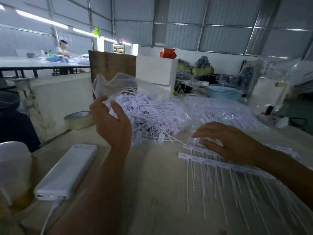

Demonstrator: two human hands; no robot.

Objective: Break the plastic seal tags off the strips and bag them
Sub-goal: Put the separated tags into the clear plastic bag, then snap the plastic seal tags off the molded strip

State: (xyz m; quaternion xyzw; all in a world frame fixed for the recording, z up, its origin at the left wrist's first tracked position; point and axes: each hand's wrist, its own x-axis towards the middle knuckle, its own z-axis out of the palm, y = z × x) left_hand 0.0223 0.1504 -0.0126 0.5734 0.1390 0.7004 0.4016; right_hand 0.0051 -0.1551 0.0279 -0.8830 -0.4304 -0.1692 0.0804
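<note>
1. Nearest, a white power bank (67, 170) with its cable lies on the wooden table (152, 192), apart from the work.
2. Just beyond, unbroken strips of seal tags (211, 164) lie fanned out, tails pointing toward the person; these look untouched, so work remains.
3. The right hand (232, 143) rests on the upper strips, fingers curled down over the tag heads; whether it truly pinches one I cannot tell.
4. The left hand (111, 122) is raised, fingers loosely curved at the mouth of the clear plastic bag (116, 85), seemingly holding its edge open.
5. Behind, that bag already bulges with loose separated tags (149, 116), so a good share seems done.
6. Farther right, more strips (228, 112) lie under plastic film, apparently still waiting.
</note>
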